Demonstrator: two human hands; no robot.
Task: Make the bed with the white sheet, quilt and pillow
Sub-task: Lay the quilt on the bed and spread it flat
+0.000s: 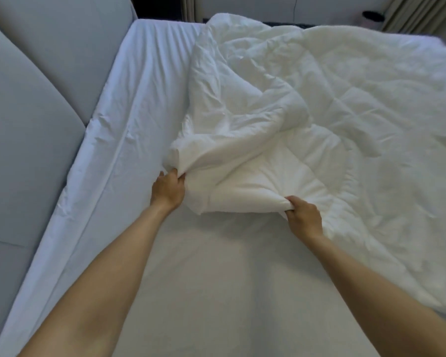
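The quilt (307, 104) is the main thing here: it's bunched up across the centre and right of the frame, with one folded-over lump running up toward the top middle. It isn't spread yet, which is probably why the person has grabbed it at two spots along the near edge. The left hand (168, 190) pinches a wad of the edge left of centre, and the right hand (304, 215) is clamped on another gathered bit lower and to the right. The hands are well apart, so a pull would likely open the fabric out flat instead of dragging a clump.

Under it the white sheet (204, 279) already looks fitted, fairly smooth in the lower middle and more wrinkled along the left side. A padded grey headboard (31, 124) fills the left of the frame. Curtains (420, 11) show in the top right corner. No pillow is in sight.
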